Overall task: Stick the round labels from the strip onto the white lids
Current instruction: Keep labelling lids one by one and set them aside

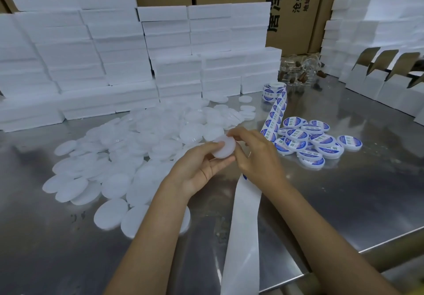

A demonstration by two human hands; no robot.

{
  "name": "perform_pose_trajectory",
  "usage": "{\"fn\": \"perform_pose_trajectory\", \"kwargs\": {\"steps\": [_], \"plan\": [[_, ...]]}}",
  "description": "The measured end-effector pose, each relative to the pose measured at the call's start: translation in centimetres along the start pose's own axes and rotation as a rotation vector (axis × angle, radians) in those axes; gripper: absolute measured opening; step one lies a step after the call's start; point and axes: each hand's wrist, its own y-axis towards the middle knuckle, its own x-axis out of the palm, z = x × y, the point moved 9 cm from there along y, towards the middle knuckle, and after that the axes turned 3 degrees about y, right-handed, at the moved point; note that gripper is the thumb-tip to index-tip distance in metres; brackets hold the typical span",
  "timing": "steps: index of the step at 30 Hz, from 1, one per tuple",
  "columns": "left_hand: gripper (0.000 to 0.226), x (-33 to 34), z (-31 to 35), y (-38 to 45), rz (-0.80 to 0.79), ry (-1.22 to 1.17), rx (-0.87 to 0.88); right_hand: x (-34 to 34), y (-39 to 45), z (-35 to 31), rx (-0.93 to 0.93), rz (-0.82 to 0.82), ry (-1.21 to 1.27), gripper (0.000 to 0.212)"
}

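My left hand (202, 168) grips a plain white lid (226, 149) above the steel table, thumb and fingers curled round its rim. My right hand (254, 154) is beside it, fingertips curled at the lid's upper right edge; whether they pinch a label is hidden. The label strip (274, 113) runs from a roll (274, 90) at the back down under my right hand. Its bare backing (245, 221) trails off the table's front edge. A big heap of unlabelled white lids (142, 148) lies to the left. A pile of lids with blue labels (307, 143) sits to the right.
Stacks of white foam blocks (96, 53) wall off the back and left. Cardboard cartons (296, 8) stand behind them. Clear jars with brown stoppers (298, 72) and folded white boxes (378, 81) are at the back right. The table's edge (390, 242) runs along the lower right.
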Motion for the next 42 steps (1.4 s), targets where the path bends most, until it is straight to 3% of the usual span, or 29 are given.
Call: {"fn": "perform_pose_trajectory", "kwargs": {"steps": [4, 8, 11, 16, 22, 27, 32, 42], "plan": [[0.033, -0.5, 0.5, 0.2, 0.037, 0.024, 0.060, -1.3, -1.2, 2.3, 0.157, -0.010, 0.014, 0.037], [0.032, -0.8, 0.4, 0.6, 0.055, -0.013, 0.059, -2.1, -2.8, 6.4, 0.368, -0.121, -0.143, 0.013], [0.033, -0.8, 0.0, 0.7, 0.067, -0.006, 0.050, -0.6, -3.2, 5.9, 0.315, -0.257, -0.196, 0.015], [0.034, -1.5, 0.2, 1.0, 0.077, 0.030, 0.082, 0.8, -3.3, 4.1, 0.226, -0.336, -0.142, 0.021], [0.031, -1.7, 0.2, 1.1, 0.099, 0.258, 0.096, 2.0, -3.5, 3.2, 0.195, -0.418, -0.086, 0.022], [0.037, -1.5, 0.0, 1.1, 0.124, 0.455, 0.103, 2.2, -3.4, 2.6, 0.189, -0.424, -0.024, 0.011], [0.040, -1.3, 0.1, 1.0, 0.152, 0.563, 0.119, 1.9, -3.2, 1.6, 0.154, -0.373, -0.011, 0.014], [0.041, -0.8, 0.8, 0.5, 0.159, 0.556, 0.176, 1.2, -3.0, -0.2, 0.083, -0.277, 0.127, 0.017]]}}
